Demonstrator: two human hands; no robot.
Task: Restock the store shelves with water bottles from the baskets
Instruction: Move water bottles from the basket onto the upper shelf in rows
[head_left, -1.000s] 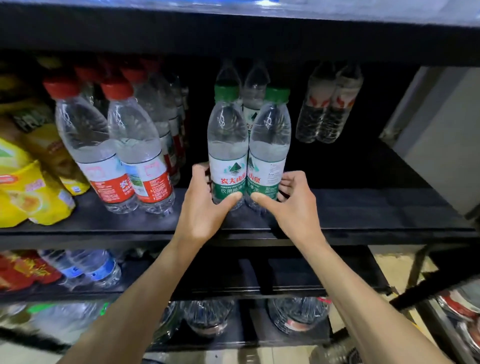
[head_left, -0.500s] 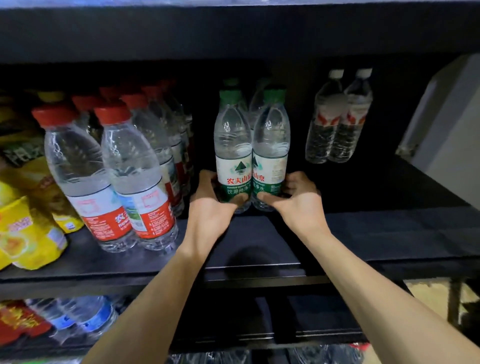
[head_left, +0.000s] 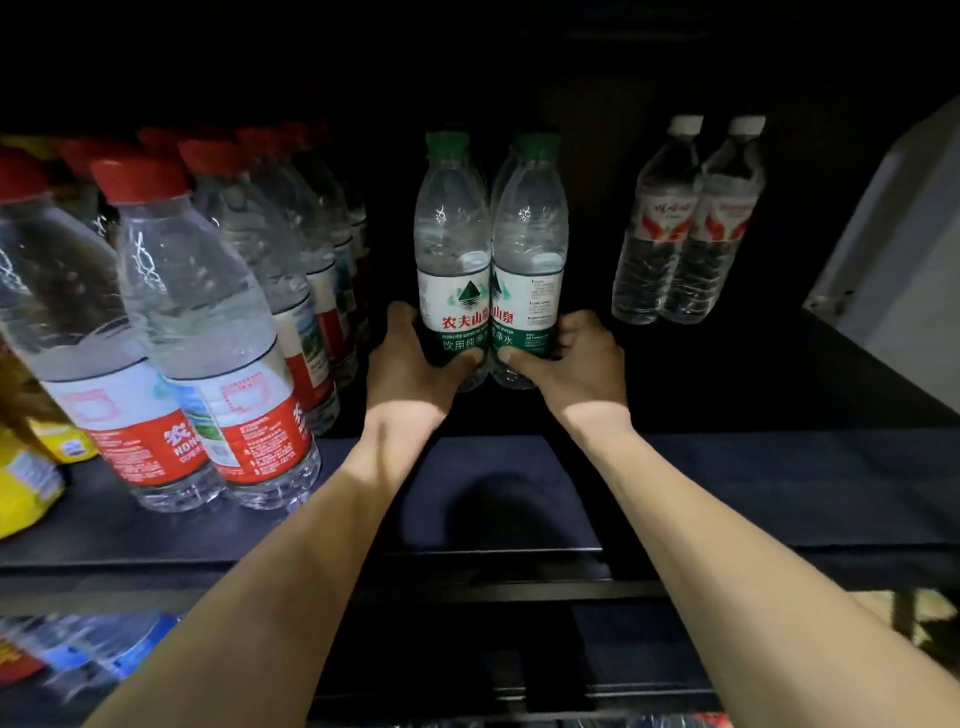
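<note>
Both hands reach deep into the shelf (head_left: 779, 483). The left hand (head_left: 410, 369) holds the base of the first green bottle (head_left: 452, 244) and the right hand (head_left: 582, 369) holds the base of the second green bottle (head_left: 530, 244). The fingers curl behind and each thumb presses on the front label. I think this low grip helps to slide the pair upright and touching toward the back of the shelf, which leaves its front free. The pair stands in the middle of the shelf, between the red-capped bottles (head_left: 208, 312) on its left part and the white-capped bottles (head_left: 685, 223) at its right rear. Both are clear, with green caps and white-green labels bearing red characters.
</note>
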